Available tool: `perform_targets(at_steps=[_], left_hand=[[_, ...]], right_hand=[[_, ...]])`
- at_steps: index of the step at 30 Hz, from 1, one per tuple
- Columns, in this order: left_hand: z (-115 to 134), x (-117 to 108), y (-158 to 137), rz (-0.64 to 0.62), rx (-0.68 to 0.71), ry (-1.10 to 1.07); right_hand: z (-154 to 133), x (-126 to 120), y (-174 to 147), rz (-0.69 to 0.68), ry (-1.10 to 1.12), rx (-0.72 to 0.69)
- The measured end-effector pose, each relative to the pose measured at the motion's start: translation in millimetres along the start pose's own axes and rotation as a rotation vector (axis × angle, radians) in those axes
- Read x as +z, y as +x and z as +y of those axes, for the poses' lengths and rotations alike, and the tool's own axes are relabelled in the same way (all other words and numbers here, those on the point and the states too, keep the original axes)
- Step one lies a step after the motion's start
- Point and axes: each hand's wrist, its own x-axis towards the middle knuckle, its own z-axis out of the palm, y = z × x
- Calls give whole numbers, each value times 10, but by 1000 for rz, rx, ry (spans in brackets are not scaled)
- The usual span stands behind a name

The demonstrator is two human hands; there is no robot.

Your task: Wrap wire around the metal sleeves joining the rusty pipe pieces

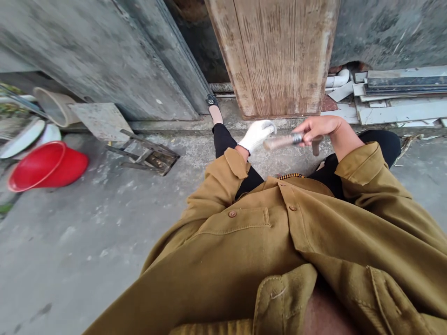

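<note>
My left hand (256, 135) wears a white glove and has its fingers curled together, with the glove's fingertips looking greyish. What those fingers hold, if anything, does not show. Bare and closed, my right hand (321, 127) grips a short stick-like tool (282, 142) with a light wooden end and a grey band near the fingers. Motion blurs that tool, and its pale end points left, just below the glove. A brown stub (315, 146) sticks out beneath the right hand; whether it belongs to the same tool I cannot tell.
A worn wooden board (275, 60) leans upright ahead of my hands. Stacked white and dark strips (401, 95) lie to the right by the wall. A red basin (49, 165), a small wooden stool (148, 153) and a pale bucket (56, 106) are on the left.
</note>
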Motion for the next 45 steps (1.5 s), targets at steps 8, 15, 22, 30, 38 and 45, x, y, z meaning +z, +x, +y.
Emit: perform_targets(at_steps=[8,15,22,30,38,45], left_hand=[[-18,332,-252,-116,-219,-719],[-61,433,-197,126,-265,-681],[-61,546,-294,-178,13,-374],[-113,624,-357,-64,-120,-571],[-201,530,-458,-184,137,5],[-37,246,-334,-238,226,712]], right_hand=[[156,-102,145,650,303,-316],[175,-91,115,403,216,-386],[300,-69,275,340,284,-427],[187,-44,198,465,356,-430],[223,-126,250,952,194,-52],[306,-25,429,403,-860,593]])
